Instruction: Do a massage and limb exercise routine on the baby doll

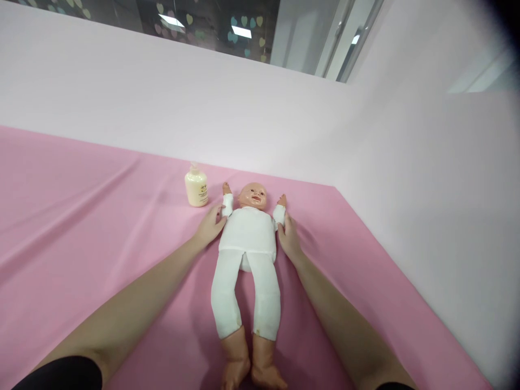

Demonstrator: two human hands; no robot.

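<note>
A baby doll (247, 230) lies on its back on a pink sheet (162, 281), head away from me and feet toward me. Its torso, arms and legs are white; the head, hands and feet are bare plastic. Both doll arms are raised beside the head. My left hand (210, 223) is closed round the doll's arm on the left, near the shoulder. On the other side, my right hand (289, 236) grips the doll's right-side arm, thumb toward the torso. My fingers are partly hidden behind the doll's arms.
A pump bottle (196, 187) of pale yellow liquid stands upright left of the doll's head. White walls (170, 103) rise behind and to the right of the sheet. A window (211, 27) with heart stickers is above.
</note>
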